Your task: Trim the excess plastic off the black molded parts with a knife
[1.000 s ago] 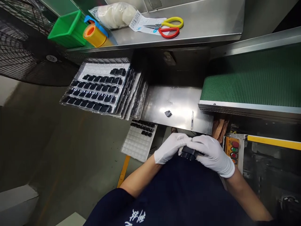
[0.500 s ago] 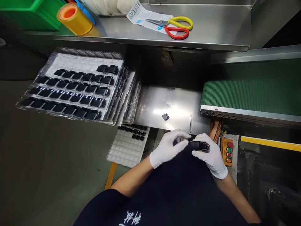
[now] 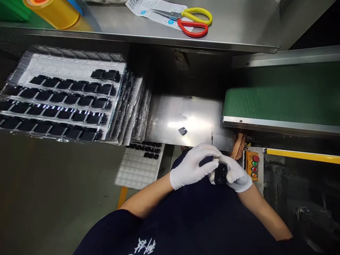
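In front of my body I hold a small black box-shaped part [image 3: 221, 173], its dark face with small holes turned up toward me. My right hand [image 3: 239, 175], in a white glove, is closed around it from the right, thumb along its side. My left hand [image 3: 195, 164], also gloved, is closed at its upper left edge, thumb and fingertips against it. Some fingertips are hidden behind the part. Beyond my hands, a flat black piece [image 3: 182, 131] lies on the metal table [image 3: 164, 117], with a thin scalpel-like knife [image 3: 211, 134] near the front edge.
Stacked clear trays [image 3: 66, 63] with rows of black parts stand at left; a lower tray [image 3: 136, 168] sits below. A green conveyor belt [image 3: 278, 92] is on the right, above a button panel [image 3: 254, 166]. Scissors [image 3: 195, 23] and a yellow tape roll [image 3: 57, 14] lie on the shelf.
The black part has turned from lying sideways to showing its holed face upward. My left hand has closed in on it, and my hands are nearer together. The view has shifted right.
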A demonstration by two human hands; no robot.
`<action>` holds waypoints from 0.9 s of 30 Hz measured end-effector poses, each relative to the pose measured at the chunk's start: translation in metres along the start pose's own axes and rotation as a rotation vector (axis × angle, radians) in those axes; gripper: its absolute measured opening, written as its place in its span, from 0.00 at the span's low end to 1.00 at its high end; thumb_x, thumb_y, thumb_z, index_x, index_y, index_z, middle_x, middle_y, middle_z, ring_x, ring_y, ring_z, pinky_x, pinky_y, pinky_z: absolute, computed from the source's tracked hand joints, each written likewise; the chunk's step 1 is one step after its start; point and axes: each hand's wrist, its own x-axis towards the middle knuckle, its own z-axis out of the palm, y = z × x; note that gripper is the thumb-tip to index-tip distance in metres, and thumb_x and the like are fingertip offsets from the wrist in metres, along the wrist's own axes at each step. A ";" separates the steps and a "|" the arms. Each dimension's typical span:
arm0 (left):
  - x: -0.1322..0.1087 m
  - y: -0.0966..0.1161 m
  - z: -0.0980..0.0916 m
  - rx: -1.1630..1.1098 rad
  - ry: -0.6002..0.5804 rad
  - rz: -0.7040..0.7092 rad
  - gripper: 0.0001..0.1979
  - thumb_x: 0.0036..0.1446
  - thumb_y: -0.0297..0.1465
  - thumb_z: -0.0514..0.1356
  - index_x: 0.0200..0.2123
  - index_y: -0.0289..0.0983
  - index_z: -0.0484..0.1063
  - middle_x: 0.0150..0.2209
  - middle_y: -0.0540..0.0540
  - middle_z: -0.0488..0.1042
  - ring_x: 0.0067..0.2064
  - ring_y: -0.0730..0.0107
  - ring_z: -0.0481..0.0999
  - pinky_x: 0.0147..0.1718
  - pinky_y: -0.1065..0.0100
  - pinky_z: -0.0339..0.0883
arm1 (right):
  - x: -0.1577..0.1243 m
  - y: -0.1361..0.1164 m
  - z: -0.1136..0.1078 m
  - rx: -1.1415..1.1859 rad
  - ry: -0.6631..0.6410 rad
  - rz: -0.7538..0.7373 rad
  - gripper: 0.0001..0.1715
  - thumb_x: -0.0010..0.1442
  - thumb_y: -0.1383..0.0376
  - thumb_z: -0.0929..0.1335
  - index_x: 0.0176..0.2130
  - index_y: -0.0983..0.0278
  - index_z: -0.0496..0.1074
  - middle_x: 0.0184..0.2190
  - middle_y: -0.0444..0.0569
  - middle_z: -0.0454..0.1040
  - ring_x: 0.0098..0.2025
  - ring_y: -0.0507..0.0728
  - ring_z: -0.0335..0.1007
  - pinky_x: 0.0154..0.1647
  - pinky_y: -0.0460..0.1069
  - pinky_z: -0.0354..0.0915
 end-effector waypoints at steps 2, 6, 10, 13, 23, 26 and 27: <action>0.002 0.000 0.003 -0.019 -0.061 0.000 0.15 0.65 0.37 0.64 0.53 0.41 0.73 0.53 0.40 0.78 0.56 0.56 0.78 0.57 0.52 0.73 | 0.001 0.008 -0.006 0.124 -0.074 -0.014 0.28 0.47 0.51 0.81 0.38 0.68 0.77 0.29 0.50 0.78 0.29 0.56 0.73 0.31 0.49 0.67; 0.005 0.003 0.014 0.026 -0.154 -0.036 0.38 0.47 0.44 0.76 0.60 0.40 0.69 0.59 0.37 0.75 0.62 0.48 0.74 0.62 0.48 0.70 | 0.000 0.026 -0.017 0.289 -0.078 -0.056 0.27 0.49 0.54 0.79 0.44 0.65 0.76 0.30 0.48 0.79 0.32 0.55 0.74 0.36 0.49 0.69; 0.011 0.008 0.021 0.032 -0.187 -0.093 0.38 0.43 0.46 0.78 0.56 0.41 0.73 0.55 0.38 0.78 0.60 0.46 0.76 0.60 0.48 0.71 | -0.002 0.032 -0.021 0.324 -0.059 -0.050 0.26 0.47 0.53 0.78 0.41 0.64 0.75 0.28 0.45 0.76 0.30 0.54 0.72 0.36 0.48 0.70; 0.013 0.013 0.023 0.018 -0.185 -0.184 0.35 0.42 0.43 0.78 0.53 0.41 0.74 0.54 0.39 0.79 0.59 0.47 0.77 0.59 0.49 0.72 | -0.004 0.031 -0.021 0.285 0.033 0.017 0.26 0.42 0.52 0.79 0.37 0.63 0.75 0.24 0.44 0.74 0.27 0.54 0.69 0.32 0.49 0.69; 0.011 0.008 0.028 0.067 -0.014 -0.091 0.30 0.43 0.40 0.78 0.49 0.40 0.76 0.50 0.41 0.82 0.54 0.51 0.81 0.57 0.52 0.73 | 0.000 0.022 -0.027 -0.076 0.211 0.075 0.31 0.41 0.39 0.74 0.32 0.60 0.75 0.25 0.50 0.75 0.27 0.61 0.70 0.33 0.58 0.73; 0.009 0.005 0.022 0.116 0.083 -0.085 0.19 0.54 0.38 0.72 0.48 0.39 0.77 0.49 0.41 0.83 0.52 0.55 0.82 0.58 0.56 0.72 | 0.005 0.012 -0.034 -0.254 0.282 -0.012 0.31 0.49 0.40 0.73 0.39 0.61 0.77 0.33 0.53 0.79 0.34 0.64 0.75 0.38 0.60 0.74; 0.008 0.002 0.018 0.141 0.139 -0.122 0.15 0.58 0.36 0.69 0.47 0.39 0.78 0.49 0.42 0.83 0.52 0.56 0.81 0.58 0.56 0.71 | 0.008 0.008 -0.037 -0.299 0.327 -0.035 0.29 0.50 0.42 0.74 0.42 0.60 0.77 0.36 0.53 0.80 0.36 0.64 0.76 0.40 0.59 0.75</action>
